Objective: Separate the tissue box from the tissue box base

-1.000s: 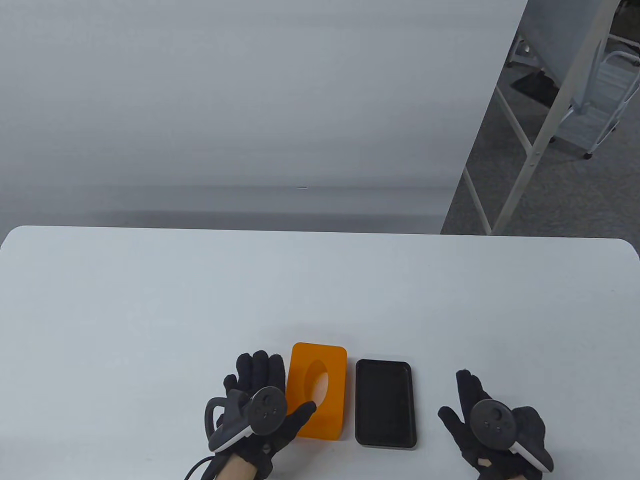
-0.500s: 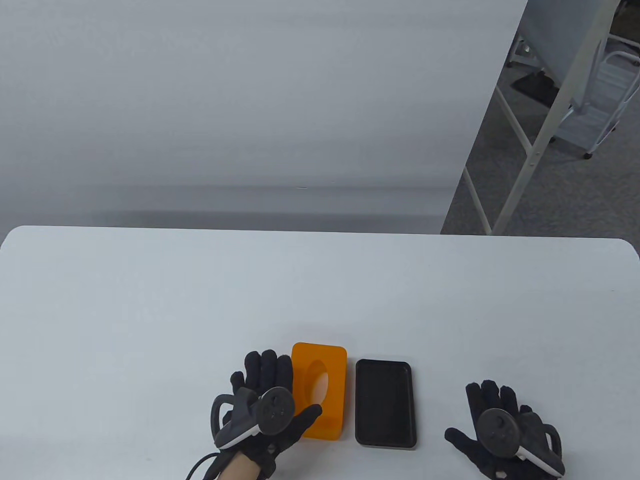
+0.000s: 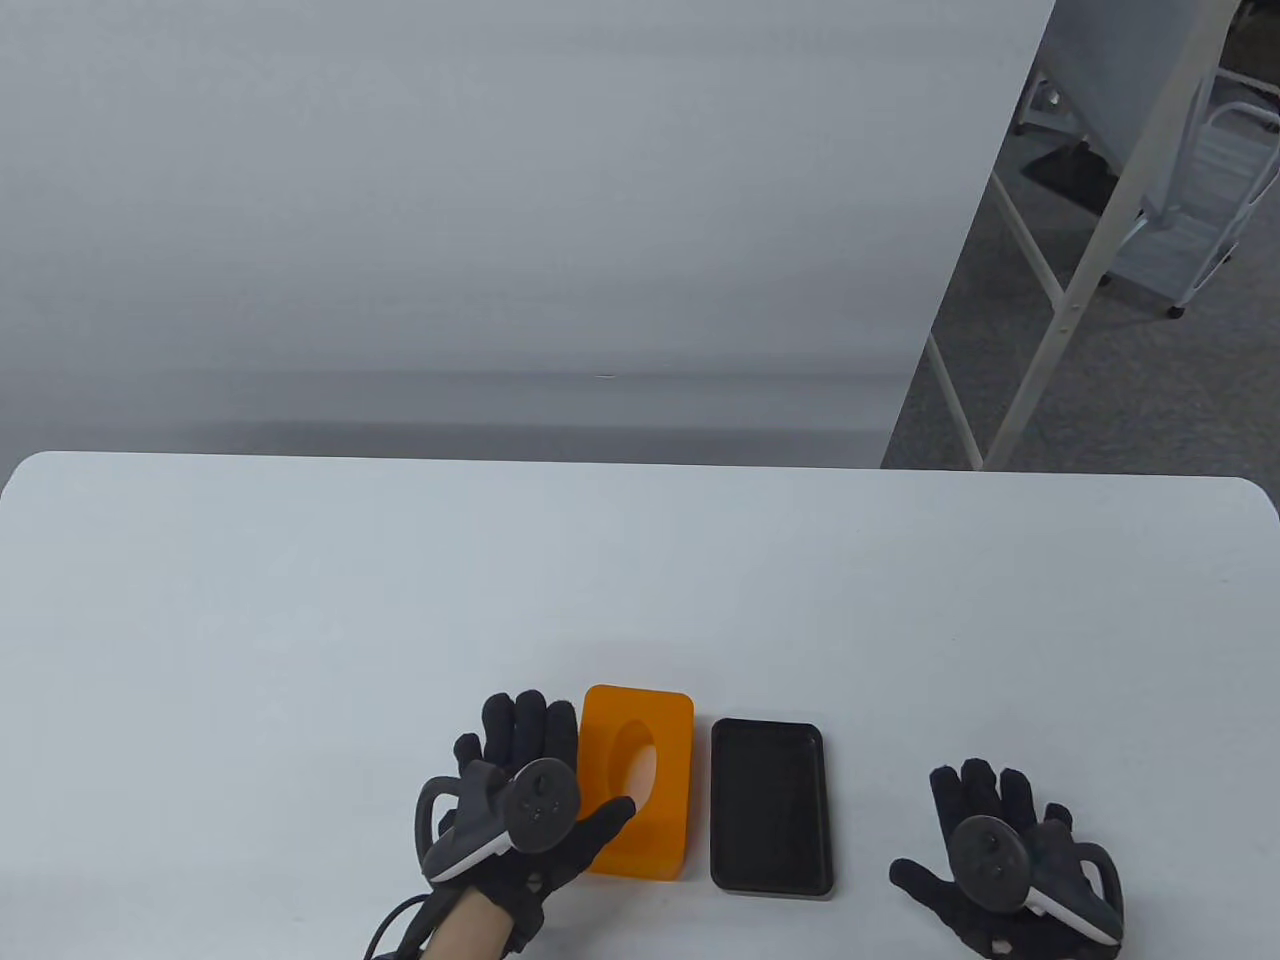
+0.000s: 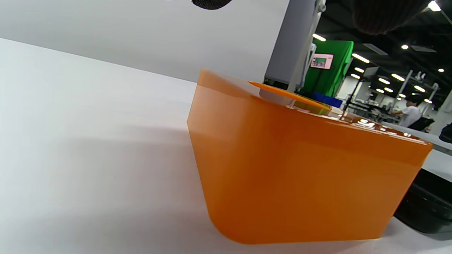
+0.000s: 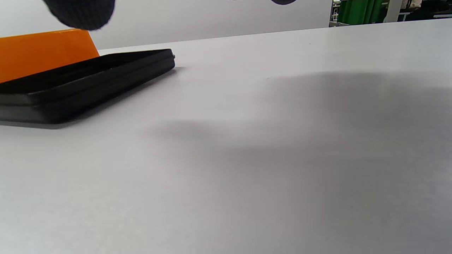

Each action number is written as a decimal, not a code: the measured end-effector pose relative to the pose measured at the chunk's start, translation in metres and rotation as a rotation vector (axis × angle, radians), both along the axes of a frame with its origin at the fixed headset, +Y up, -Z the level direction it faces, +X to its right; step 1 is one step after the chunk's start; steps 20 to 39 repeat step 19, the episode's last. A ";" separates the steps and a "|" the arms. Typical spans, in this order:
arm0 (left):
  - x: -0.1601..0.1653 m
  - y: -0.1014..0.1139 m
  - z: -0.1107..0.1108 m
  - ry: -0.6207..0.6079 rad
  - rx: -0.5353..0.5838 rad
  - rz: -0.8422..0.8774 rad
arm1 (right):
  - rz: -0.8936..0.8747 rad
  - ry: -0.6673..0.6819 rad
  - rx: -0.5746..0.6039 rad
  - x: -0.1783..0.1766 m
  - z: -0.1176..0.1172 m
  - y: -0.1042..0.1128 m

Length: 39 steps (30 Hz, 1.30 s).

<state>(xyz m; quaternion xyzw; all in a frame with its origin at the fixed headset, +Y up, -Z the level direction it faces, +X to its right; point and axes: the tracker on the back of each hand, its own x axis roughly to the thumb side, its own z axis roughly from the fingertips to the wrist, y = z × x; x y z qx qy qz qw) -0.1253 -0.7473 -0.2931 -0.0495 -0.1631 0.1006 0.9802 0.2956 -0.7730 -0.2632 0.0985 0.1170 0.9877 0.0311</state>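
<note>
The orange tissue box (image 3: 640,780) with an oval slot stands on the white table (image 3: 640,580) near the front edge. The black base (image 3: 771,805) lies flat just to its right, apart from it. My left hand (image 3: 560,765) is open against the box's left side, with the thumb over its near top corner; I cannot tell if it touches. The left wrist view shows the box (image 4: 303,165) close up. My right hand (image 3: 950,825) is open and empty, right of the base. The right wrist view shows the base (image 5: 88,81) and the box (image 5: 42,49) behind it.
The white table stretches wide behind and to both sides of the two parts. A white wall panel stands behind the table's far edge. A metal frame (image 3: 1090,240) and a wire cart (image 3: 1215,200) stand off the table at the far right.
My left hand has shifted slightly beside the orange box, staying open. My right hand has turned flatter and drawn a little toward the near edge. The box and the base have not moved.
</note>
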 end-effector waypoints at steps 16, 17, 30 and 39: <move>0.027 -0.003 0.009 -0.067 -0.016 -0.009 | -0.022 0.025 0.006 -0.001 0.006 0.002; 0.028 -0.003 0.010 -0.068 -0.014 -0.010 | -0.025 0.027 0.005 -0.001 0.006 0.001; 0.027 -0.002 0.010 -0.066 -0.010 -0.014 | -0.023 0.036 -0.004 -0.003 0.006 0.001; 0.027 -0.002 0.010 -0.066 -0.010 -0.014 | -0.023 0.036 -0.004 -0.003 0.006 0.001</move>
